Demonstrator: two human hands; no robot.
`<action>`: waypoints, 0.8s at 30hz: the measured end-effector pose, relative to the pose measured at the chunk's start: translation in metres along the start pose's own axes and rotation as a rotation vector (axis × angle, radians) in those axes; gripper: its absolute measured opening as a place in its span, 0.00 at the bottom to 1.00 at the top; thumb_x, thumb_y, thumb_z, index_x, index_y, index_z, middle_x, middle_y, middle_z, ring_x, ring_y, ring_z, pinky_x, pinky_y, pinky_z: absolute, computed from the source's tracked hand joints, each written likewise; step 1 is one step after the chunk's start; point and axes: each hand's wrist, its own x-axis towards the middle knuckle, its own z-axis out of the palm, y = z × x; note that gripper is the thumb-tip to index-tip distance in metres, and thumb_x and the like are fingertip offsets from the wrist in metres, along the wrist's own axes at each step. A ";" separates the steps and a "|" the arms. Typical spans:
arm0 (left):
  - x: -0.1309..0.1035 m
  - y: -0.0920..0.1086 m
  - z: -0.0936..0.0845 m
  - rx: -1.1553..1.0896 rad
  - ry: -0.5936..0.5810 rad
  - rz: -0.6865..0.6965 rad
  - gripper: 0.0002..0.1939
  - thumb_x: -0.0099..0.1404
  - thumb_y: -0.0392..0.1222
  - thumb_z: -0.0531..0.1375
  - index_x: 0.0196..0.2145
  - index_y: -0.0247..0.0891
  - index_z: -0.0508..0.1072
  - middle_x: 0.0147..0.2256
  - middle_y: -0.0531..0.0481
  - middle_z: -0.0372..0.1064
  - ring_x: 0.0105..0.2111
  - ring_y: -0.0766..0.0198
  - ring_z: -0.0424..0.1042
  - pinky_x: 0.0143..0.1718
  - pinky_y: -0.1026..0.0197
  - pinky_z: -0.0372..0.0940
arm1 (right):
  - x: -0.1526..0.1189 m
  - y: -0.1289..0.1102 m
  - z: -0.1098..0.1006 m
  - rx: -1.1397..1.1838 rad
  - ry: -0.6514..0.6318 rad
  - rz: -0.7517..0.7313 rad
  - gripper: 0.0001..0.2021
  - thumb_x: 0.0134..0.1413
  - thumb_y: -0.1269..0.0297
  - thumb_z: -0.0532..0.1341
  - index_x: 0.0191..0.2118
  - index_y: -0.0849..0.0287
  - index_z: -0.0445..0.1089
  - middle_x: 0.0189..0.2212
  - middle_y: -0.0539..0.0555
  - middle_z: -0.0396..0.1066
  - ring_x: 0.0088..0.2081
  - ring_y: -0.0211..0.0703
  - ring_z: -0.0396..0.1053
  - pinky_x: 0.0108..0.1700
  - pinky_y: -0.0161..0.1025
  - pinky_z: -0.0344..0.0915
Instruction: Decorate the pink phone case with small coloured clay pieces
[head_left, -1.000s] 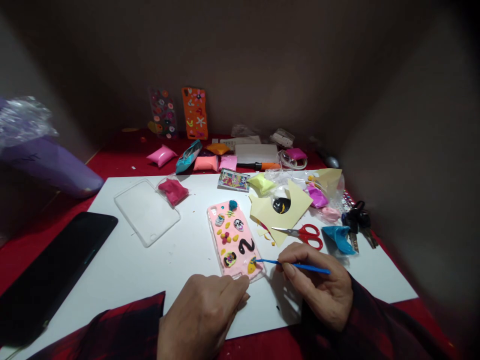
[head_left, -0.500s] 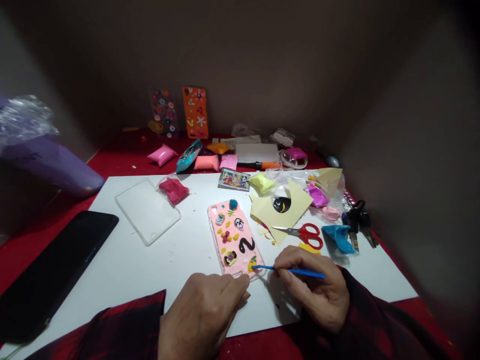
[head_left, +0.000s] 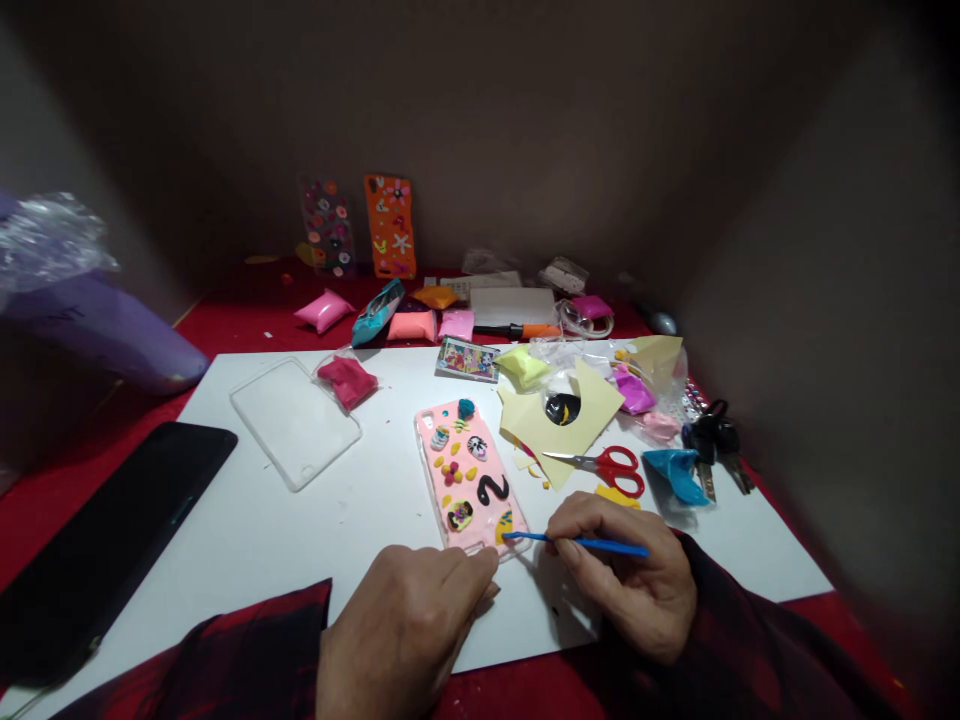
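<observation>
Head view: the pink phone case [head_left: 471, 492] lies flat on the white board [head_left: 390, 500], between the two hands and nearer the left. The right hand [head_left: 626, 580] has its grip closed, thumb and fingers pinching the slim blue tool [head_left: 600, 544] like a pen, its tip at the yellow piece [head_left: 502, 530] by the case's lower right corner. The left hand [head_left: 409, 615] is curled, its fingertips at the case's bottom edge; whether its grip pinches that edge or only presses on it, I cannot tell.

The case looks light, and its clear rim is probably bendy and a little slippery, so it would likely skid under the tool if left unsteadied. The raised decorations, such as the black curl [head_left: 493, 490], look like soft clay (fresh or set, I cannot say) and would probably dent or peel if squeezed. The rim seems the safest hold, along the bare outer sides, away from the clay. The tool looks light and stiff, best held mid-shaft.
</observation>
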 end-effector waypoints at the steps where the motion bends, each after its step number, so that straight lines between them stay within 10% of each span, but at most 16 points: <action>1: 0.000 0.000 0.000 -0.002 0.002 0.001 0.05 0.66 0.33 0.52 0.38 0.39 0.65 0.26 0.55 0.70 0.22 0.60 0.69 0.21 0.58 0.56 | 0.000 0.000 0.000 0.001 0.005 0.000 0.07 0.55 0.67 0.56 0.27 0.58 0.68 0.20 0.51 0.67 0.22 0.39 0.64 0.24 0.37 0.56; 24: -0.001 0.000 0.002 0.000 0.013 -0.004 0.05 0.66 0.33 0.51 0.37 0.40 0.65 0.25 0.55 0.69 0.22 0.60 0.69 0.21 0.58 0.57 | -0.003 0.003 0.000 -0.006 0.000 0.007 0.07 0.54 0.67 0.56 0.28 0.58 0.69 0.20 0.51 0.68 0.21 0.39 0.64 0.24 0.36 0.56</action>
